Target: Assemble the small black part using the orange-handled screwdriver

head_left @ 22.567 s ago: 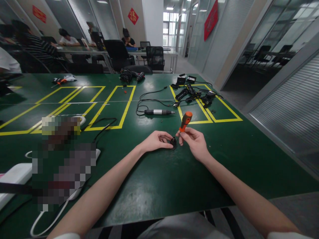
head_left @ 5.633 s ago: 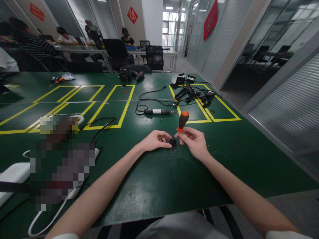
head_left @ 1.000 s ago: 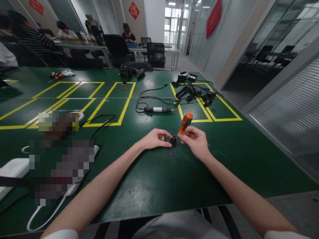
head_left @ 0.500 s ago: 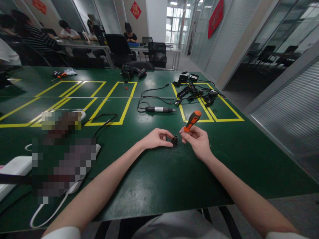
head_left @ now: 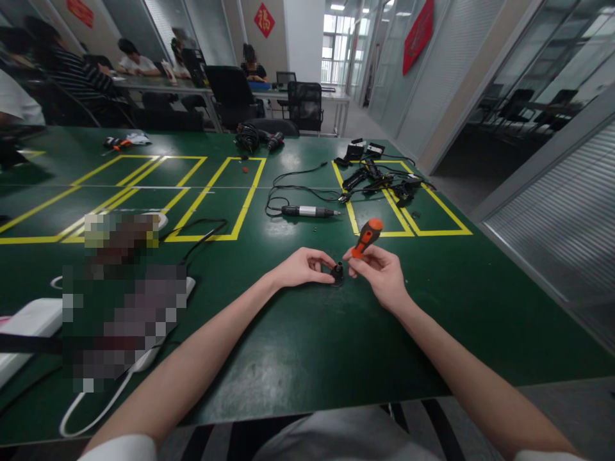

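Note:
Between the thumb and fingers of my left hand [head_left: 310, 266] is a small black round part [head_left: 337, 274] with a short metal-looking stub on top, standing on the green table [head_left: 269, 358]. My right hand [head_left: 377, 269] pinches a screwdriver [head_left: 369, 235] with an orange and dark grey handle, just right of that part. Its handle leans up and away to the right. The screwdriver's shaft and tip are hidden by my fingers or too small to make out.
Beyond my hands lies a corded electric screwdriver [head_left: 307, 211]. Black tools and cables [head_left: 375, 179] are piled at the far right inside yellow tape lines. A white power strip [head_left: 29, 320], cords and blurred items occupy the left. Several people sit at the back.
The screwdriver's handle has dipped slightly and shifted a little left, toward the black part. My left hand keeps its hold in the same place.

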`<state>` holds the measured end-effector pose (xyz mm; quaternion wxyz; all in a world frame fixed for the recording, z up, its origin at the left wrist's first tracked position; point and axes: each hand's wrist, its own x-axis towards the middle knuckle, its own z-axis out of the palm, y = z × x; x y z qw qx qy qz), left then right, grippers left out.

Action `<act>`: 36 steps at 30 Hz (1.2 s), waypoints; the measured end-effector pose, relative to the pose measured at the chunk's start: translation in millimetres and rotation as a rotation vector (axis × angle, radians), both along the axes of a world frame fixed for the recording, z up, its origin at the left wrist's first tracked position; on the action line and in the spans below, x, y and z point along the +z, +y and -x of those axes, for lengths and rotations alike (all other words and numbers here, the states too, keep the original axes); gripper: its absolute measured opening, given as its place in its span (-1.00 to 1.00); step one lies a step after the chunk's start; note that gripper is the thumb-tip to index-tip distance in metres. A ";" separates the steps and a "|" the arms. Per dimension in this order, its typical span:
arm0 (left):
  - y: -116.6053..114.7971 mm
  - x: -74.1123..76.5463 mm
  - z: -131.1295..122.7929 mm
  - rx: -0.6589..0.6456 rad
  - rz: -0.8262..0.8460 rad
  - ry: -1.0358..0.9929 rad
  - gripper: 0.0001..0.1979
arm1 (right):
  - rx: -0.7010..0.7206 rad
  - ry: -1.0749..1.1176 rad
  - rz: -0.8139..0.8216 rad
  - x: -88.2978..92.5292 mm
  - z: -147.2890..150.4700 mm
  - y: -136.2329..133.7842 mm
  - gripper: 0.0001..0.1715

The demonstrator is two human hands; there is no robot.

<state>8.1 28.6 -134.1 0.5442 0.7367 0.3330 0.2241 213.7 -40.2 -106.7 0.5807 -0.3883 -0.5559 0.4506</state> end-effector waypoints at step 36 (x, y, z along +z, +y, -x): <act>-0.8 1.8 -0.4 -0.001 0.013 -0.008 -0.53 | 0.020 0.060 0.000 -3.7 0.3 0.5 -0.66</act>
